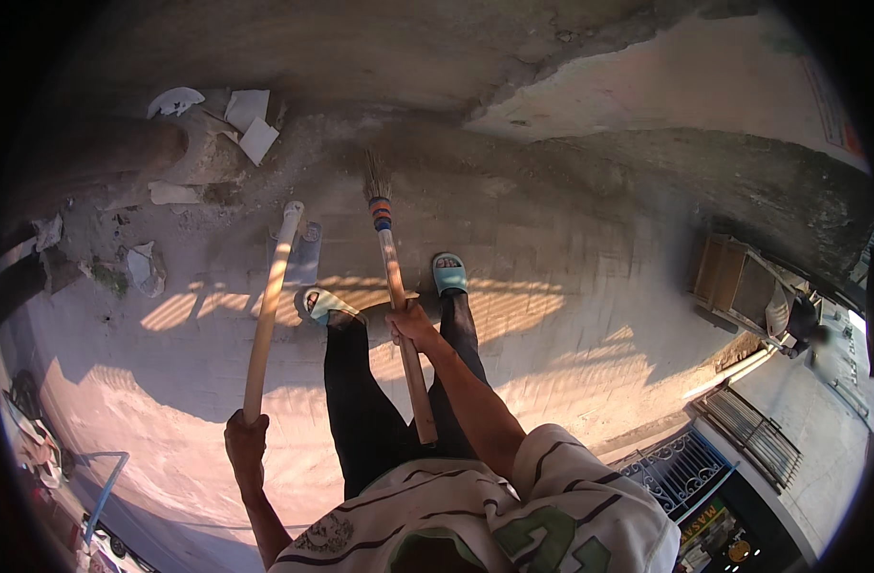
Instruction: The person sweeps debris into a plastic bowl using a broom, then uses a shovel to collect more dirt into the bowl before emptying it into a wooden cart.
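Observation:
My left hand [246, 441] is closed round the near end of a hoe's long pale wooden handle. The hoe [268, 315] slants forward, its flat grey blade low over the ground beside my left foot. My right hand [414, 328] grips the middle of a stick broom [391, 258], its handle running back over my legs. Blue and orange bands bind the broom's thin bristles [377, 178], which point forward at the dusty ground. Whether they touch it I cannot tell.
Broken white pieces [258, 140] and rubble lie at the far left. A rough wall base [666, 86] runs along the far right. A wooden box-like cart [733, 280] stands at the right, with a blurred person [806, 323] beside it. A blue railing [681, 475] is at the lower right.

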The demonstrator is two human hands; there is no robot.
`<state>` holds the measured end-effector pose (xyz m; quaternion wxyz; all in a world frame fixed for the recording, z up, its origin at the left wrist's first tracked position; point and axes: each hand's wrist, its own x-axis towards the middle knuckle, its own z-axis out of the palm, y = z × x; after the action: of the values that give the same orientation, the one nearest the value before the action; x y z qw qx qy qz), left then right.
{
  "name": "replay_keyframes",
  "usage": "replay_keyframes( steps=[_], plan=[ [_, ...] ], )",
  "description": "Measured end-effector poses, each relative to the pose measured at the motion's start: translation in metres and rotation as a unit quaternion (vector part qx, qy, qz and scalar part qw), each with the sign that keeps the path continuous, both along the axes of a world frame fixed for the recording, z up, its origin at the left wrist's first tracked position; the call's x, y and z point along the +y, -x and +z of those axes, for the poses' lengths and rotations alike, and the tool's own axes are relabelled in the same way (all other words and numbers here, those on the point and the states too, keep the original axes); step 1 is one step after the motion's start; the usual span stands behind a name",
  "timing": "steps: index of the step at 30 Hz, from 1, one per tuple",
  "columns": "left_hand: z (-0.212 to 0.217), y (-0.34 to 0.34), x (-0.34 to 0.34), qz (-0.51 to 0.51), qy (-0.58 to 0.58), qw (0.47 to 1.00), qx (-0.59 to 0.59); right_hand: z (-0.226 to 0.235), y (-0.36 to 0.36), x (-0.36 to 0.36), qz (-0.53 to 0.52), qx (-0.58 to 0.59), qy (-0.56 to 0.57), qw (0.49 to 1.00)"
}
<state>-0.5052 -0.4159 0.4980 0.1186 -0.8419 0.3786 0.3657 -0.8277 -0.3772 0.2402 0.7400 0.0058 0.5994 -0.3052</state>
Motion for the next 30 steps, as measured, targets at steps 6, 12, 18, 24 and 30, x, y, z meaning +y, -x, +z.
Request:
replay_keyframes(
  steps=[6, 12, 18, 24, 30],
  plan=[
    [0.047, -0.105, 0.049, 0.188, 0.044, 0.978, 0.077, -0.002, -0.053, 0.009, -0.135, 0.091, -0.134, 0.978],
    [0.035, -0.198, 0.084, 0.300, 0.062, 0.945, 0.112, 0.038, -0.103, -0.088, -0.110, -0.118, -0.091, 0.983],
    [0.021, -0.229, 0.079, 0.353, 0.042, 0.926, 0.127, 0.180, -0.035, -0.140, 0.228, 0.279, 0.152, 0.920],
    [-0.015, -0.244, 0.078, 0.337, 0.053, 0.932, 0.120, 0.393, -0.014, -0.326, 0.237, -0.040, 0.218, 0.946],
    [0.019, -0.202, 0.016, 0.379, -0.009, 0.920, 0.094, 0.486, -0.075, -0.547, 0.311, -0.033, 0.408, 0.857]
  ],
)
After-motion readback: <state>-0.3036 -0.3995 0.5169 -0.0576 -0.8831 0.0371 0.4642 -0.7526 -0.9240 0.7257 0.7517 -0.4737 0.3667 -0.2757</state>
